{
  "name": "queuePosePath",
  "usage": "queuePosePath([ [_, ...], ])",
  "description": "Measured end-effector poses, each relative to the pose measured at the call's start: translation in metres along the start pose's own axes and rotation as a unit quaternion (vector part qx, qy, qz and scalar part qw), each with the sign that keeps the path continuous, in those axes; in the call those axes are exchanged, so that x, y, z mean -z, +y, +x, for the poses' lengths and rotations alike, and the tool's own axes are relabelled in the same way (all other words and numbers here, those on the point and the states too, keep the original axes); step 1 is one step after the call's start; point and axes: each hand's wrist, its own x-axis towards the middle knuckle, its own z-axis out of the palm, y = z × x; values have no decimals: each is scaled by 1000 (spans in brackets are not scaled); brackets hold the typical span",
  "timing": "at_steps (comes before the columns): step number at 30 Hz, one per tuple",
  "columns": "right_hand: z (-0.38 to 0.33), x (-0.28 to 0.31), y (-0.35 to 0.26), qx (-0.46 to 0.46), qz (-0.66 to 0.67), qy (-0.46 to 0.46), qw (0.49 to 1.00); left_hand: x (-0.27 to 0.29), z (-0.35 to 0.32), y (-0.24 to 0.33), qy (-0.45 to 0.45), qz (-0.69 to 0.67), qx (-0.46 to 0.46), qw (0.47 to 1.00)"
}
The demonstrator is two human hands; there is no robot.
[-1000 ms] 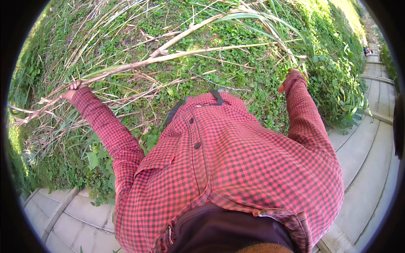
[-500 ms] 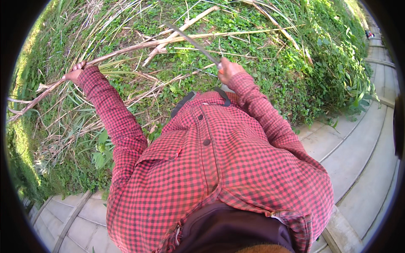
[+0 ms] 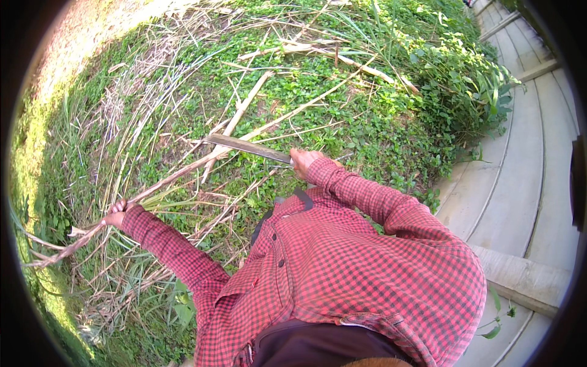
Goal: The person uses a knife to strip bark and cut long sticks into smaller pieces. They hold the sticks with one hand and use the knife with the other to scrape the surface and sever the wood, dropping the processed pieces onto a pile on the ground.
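My left hand [image 3: 115,215] is closed around a long dry stalk [image 3: 177,175], gripping it toward its ragged lower-left end. From there the stalk slants up and to the right across the weeds. In my right hand [image 3: 304,160] is a machete [image 3: 247,147], its long flat blade pointing left. The blade's tip lies over or against the middle of the stalk; whether it has cut in, I cannot tell. My fingers hide most of the machete's handle. Close to the blade, a thicker pale stalk [image 3: 247,105] crosses behind the held one.
Low green weeds [image 3: 379,134] and scattered dry stalks and leaves [image 3: 134,110] cover the ground ahead. A leafy bush [image 3: 468,92] grows at the right, beside a pale concrete slab surface [image 3: 510,183] with a raised crossbeam [image 3: 520,275].
The machete has swung down from a raised slant to a flatter position at the held stalk. My right hand has dropped with it. My left hand keeps its grip, and the view has shifted.
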Motion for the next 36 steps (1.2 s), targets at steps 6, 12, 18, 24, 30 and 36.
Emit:
queuePosePath([
  [6,31,39,71,-227,9,8,974,8,18,43,-114,-51,-57,991],
  [12,23,6,67,-18,-41,-11,999,9,35,3,-53,-29,-9,998],
  [18,37,1,187,-318,-93,-120,936,44,60,57,-96,2,-71,993],
  [24,2,-14,174,-332,42,11,942,82,65,-27,155,107,186,964],
  [30,19,-8,80,-210,55,-1,976,60,31,-38,184,44,122,974],
  [36,41,18,-30,-72,45,-34,996,24,-16,-2,143,23,42,989],
])
